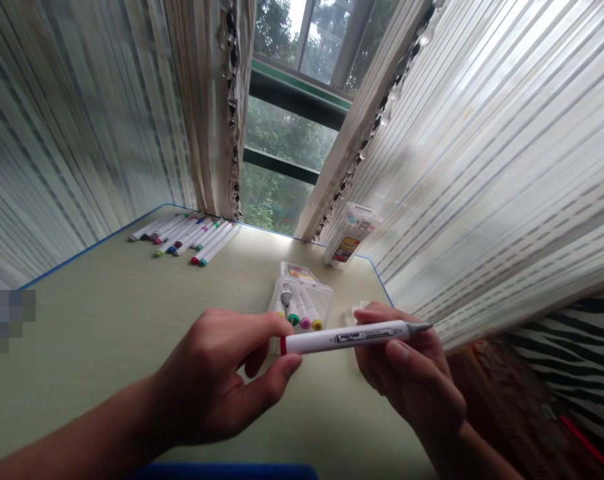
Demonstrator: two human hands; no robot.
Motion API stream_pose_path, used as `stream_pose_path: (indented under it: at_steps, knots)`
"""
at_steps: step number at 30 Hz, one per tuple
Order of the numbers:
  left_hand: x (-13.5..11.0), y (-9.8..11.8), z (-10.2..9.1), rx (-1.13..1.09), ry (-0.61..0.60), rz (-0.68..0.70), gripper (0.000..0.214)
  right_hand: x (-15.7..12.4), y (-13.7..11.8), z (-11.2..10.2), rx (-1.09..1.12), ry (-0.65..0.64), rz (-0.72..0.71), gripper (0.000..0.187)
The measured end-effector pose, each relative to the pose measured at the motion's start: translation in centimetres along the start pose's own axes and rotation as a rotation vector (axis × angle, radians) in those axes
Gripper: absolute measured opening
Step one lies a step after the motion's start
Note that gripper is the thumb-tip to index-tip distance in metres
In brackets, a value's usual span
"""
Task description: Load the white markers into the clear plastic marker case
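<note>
A white marker (347,337) with a red band at its left end and a bare grey tip at its right end lies level between both hands above the table. My left hand (222,380) pinches its red end with thumb and fingers. My right hand (407,373) grips the barrel near the tip. Just behind the marker lies a clear plastic marker case (302,300) holding several markers with coloured caps.
A row of several white markers (187,237) lies at the table's far left. A second clear case (349,237) leans at the far right by the curtain. Striped curtains hang on both sides of a window. The pale table (107,313) has a blue edge.
</note>
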State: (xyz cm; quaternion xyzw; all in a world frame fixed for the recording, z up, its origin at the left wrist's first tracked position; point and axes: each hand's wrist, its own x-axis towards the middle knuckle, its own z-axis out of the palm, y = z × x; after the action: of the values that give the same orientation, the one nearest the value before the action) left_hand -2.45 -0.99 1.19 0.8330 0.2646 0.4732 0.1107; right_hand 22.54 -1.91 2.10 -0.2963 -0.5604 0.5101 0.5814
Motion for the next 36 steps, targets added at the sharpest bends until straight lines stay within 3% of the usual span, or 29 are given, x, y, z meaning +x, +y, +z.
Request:
stream_pose_path:
  at_steps: [15, 25, 30, 36]
  knots:
    - [-0.27, 0.08, 0.18, 0.024, -0.014, 0.004, 0.005, -0.54, 0.30, -0.57, -0.073, -0.016, -0.033, 0.025]
    - [0.07, 0.14, -0.07, 0.010, -0.036, 0.022, 0.011, -0.70, 0.31, -0.31, 0.011, -0.024, -0.011, 0.025]
    - [0.09, 0.11, -0.02, -0.029, -0.071, -0.017, 0.011, -0.55, 0.32, -0.37, -0.010, 0.017, -0.009, 0.022]
    - [-0.24, -0.23, 0.42, 0.016, -0.025, 0.025, 0.006, -0.33, 0.26, -0.25, -0.081, 0.054, -0.016, 0.023]
